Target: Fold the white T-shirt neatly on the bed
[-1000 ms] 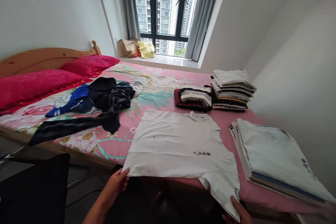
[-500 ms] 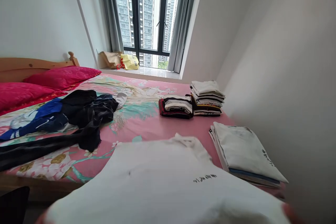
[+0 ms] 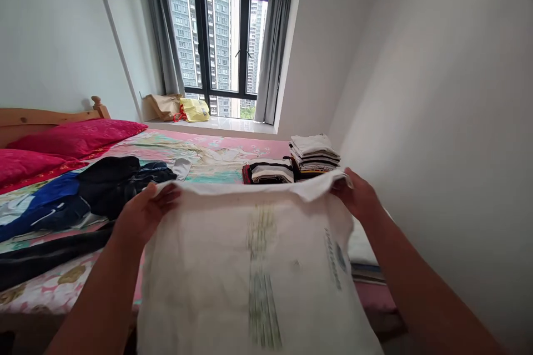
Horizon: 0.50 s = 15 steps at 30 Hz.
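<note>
A white T-shirt (image 3: 208, 255) hangs spread out in front of me, with a streaky green and dark print down its middle and small lettering at its right side. My left hand (image 3: 145, 208) is closed around its upper left corner. At the upper right corner, my right hand (image 3: 358, 195) pinches the cloth, which is stretched between both hands. The shirt's lower end runs out of view. Behind my right forearm, a low stack of folded clothes (image 3: 361, 244) is partly hidden, and the shirt covers part of the bed.
Dark and blue clothes (image 3: 110, 183) lie heaped on the bed's left side, near red pillows (image 3: 83, 136). Two folded stacks, a low one (image 3: 270, 171) and a taller one (image 3: 314, 150), stand at the back right by the wall. Bags (image 3: 195, 110) sit on the windowsill.
Both hands have come up into view from the lower edge, lifting the shirt. It lay spread low over the bed's edge and now hangs upright. The view has tilted up and shifted slightly right.
</note>
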Available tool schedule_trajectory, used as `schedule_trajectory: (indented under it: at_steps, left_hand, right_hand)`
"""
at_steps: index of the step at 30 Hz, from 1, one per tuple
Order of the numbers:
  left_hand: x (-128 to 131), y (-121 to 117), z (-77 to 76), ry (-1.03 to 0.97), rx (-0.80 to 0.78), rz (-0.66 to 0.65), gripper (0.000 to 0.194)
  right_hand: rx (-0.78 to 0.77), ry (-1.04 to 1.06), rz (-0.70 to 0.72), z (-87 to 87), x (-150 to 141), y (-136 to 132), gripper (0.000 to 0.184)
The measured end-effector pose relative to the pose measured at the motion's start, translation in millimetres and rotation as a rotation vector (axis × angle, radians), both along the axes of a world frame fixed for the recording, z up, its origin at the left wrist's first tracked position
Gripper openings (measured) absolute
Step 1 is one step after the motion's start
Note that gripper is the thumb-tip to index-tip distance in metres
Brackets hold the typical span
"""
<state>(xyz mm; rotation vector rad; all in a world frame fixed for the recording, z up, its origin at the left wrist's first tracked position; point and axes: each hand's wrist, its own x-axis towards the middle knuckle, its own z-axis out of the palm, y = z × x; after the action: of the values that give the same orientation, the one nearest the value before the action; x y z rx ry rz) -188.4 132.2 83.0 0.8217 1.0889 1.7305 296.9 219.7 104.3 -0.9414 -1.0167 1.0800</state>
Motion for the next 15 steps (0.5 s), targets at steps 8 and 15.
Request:
schedule_trajectory:
  at_steps: [8, 15]
  left_hand:
    - [-11.9, -0.9, -120.8, 0.556, -0.361, 0.172, 0.057]
    - [-34.3, -118.0, -224.9, 0.798, -0.763, 0.24, 0.05]
  right_hand:
    - [-0.213, -0.197, -0.206, -120.5, -10.8, -25.8, 0.048]
    - [-0.755, -0.343, -0.362, -290.5, 9.2, -190.2, 0.061]
